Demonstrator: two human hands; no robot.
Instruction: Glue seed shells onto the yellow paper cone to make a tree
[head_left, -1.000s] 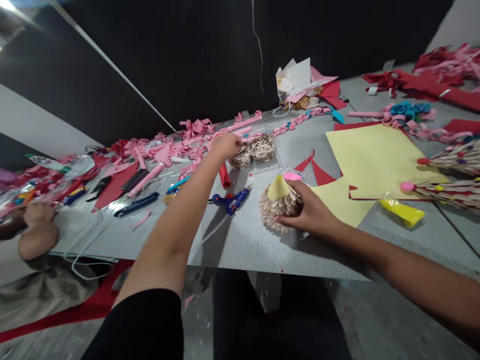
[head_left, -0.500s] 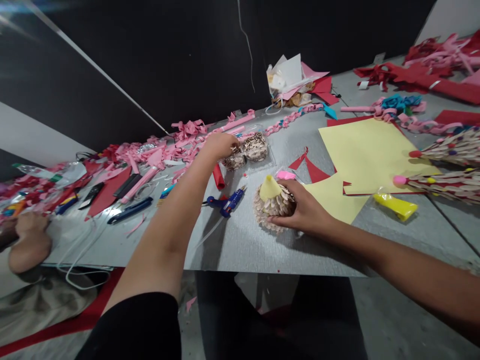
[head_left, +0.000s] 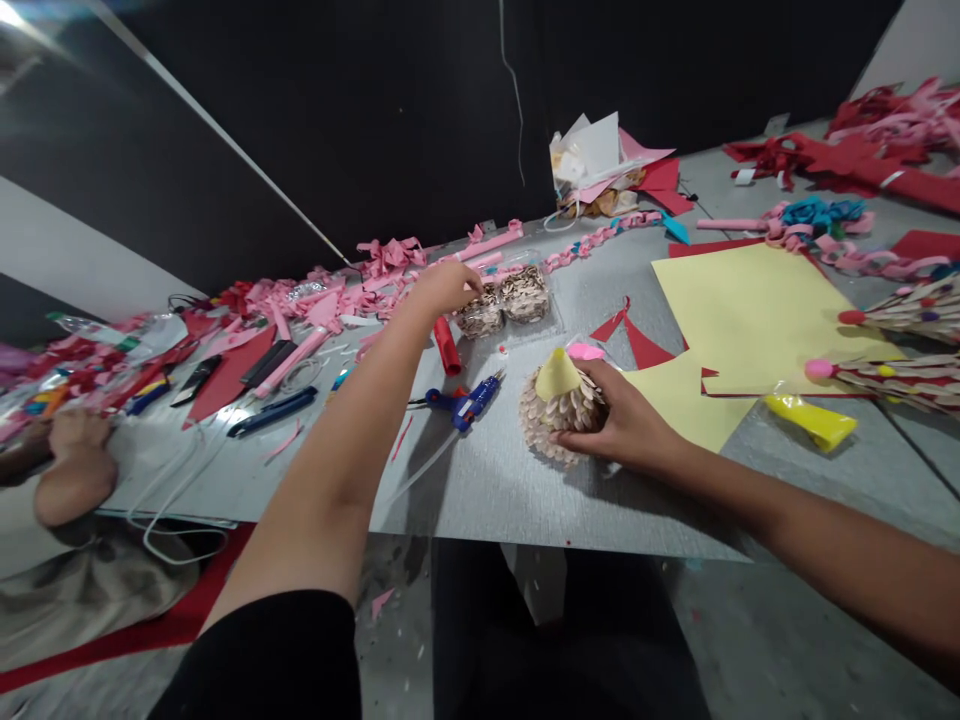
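Observation:
My right hand is wrapped round the right side of a cone covered in pale, overlapping flakes, with a bare yellow tip. The cone stands upright on the grey table. My left hand reaches over the left part of a clear plastic tray of flakes; its fingers are bent together, and whatever they hold is too small to make out. A blue glue gun lies between my left forearm and the cone, near a red roll.
Yellow sheets and a yellow packet lie to the right, beside two flake-covered cones on their sides. Pink paper scraps run along the wall. Another person's arm rests at the far left.
The view has shifted a little, so the table items appear further right. My left hand has lifted slightly from the flakes. My right hand keeps its hold on the cone.

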